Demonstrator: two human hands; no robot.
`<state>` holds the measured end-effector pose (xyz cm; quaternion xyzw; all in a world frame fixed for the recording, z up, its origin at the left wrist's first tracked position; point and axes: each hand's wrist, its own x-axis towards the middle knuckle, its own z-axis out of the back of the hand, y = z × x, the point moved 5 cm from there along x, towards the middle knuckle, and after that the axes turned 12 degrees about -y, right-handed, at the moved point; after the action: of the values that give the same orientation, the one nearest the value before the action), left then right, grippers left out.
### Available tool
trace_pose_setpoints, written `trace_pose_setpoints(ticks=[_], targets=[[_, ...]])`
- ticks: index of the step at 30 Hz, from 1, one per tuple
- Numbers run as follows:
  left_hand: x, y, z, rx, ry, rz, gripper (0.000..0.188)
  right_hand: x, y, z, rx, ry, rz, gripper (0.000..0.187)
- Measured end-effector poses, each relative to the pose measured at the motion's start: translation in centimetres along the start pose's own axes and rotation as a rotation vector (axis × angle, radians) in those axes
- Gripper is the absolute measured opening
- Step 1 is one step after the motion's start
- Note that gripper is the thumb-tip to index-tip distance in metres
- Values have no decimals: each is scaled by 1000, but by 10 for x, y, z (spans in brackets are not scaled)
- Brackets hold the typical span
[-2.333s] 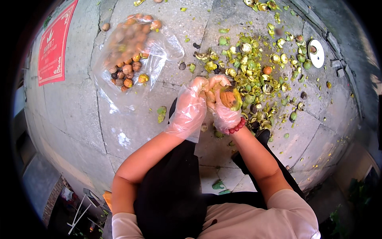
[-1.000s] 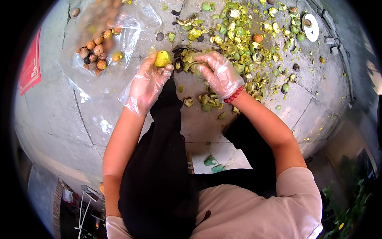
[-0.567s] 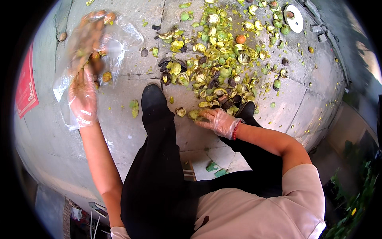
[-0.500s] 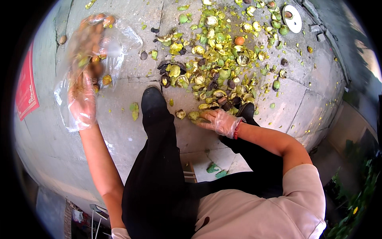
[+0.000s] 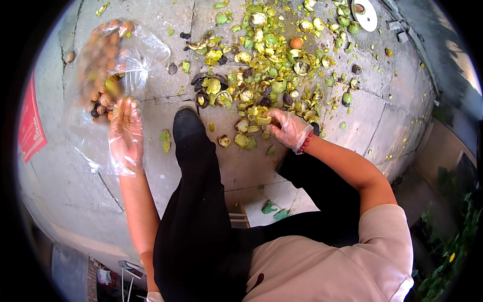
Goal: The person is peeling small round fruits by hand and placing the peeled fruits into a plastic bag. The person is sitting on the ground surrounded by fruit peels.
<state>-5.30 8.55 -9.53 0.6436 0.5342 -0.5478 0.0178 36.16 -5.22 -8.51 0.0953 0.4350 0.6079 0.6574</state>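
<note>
My left hand (image 5: 126,138), in a clear plastic glove, lies palm up at the mouth of a clear plastic bag (image 5: 151,48). Its fingers are stretched out with nothing in them. Several brown walnuts (image 5: 103,55) fill the bag, and a blurred yellowish one (image 5: 114,85) is just past my fingertips. My right hand (image 5: 291,130), also gloved and with a red bead bracelet (image 5: 305,142), reaches to the near edge of a heap of green walnut husks (image 5: 274,65). Its fingers are closed on a yellow-green husk piece (image 5: 262,120). Two husk pieces (image 5: 224,141) lie left of it.
A white oval plate (image 5: 366,15) with a walnut on it stands at the far right, beside several green walnuts (image 5: 353,27). My black shoe (image 5: 190,128) is between the bag and the heap. A red printed sheet (image 5: 31,123) lies at the left.
My left hand has drawn back from inside the bag, toward me and to the right. My right hand has shifted away from me, from a loose husk to the heap's edge.
</note>
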Motion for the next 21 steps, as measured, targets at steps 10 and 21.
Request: trace_pose_setpoints(ticks=[10,21], targets=[[-22,23,-25,133,54,56,46,18,-5,102,159,-342,140,41],[-16,27,-16,251,-76,23,47,-45,-80,29,-325,-223,-482,87]])
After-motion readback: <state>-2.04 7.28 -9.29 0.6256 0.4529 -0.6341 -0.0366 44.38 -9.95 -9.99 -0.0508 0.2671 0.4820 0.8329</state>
